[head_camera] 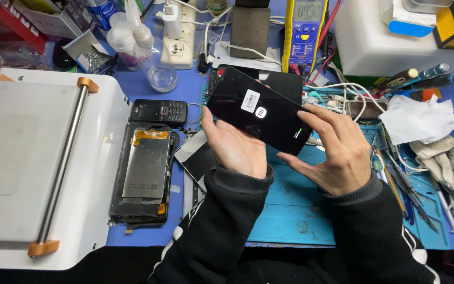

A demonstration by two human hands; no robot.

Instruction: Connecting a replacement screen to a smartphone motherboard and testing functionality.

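Both the left hand (236, 148) and right hand (337, 152) pinch the black phone (258, 109) by its edges, tilted above the blue mat (290, 210), where a loosened finger could drop it onto the tweezers (403, 181).

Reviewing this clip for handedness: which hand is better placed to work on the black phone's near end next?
Probably the right hand. Its fingers lie on the black phone's near end, by the corner. The left hand cradles the phone from beneath along its left edge, so it looks like the support.
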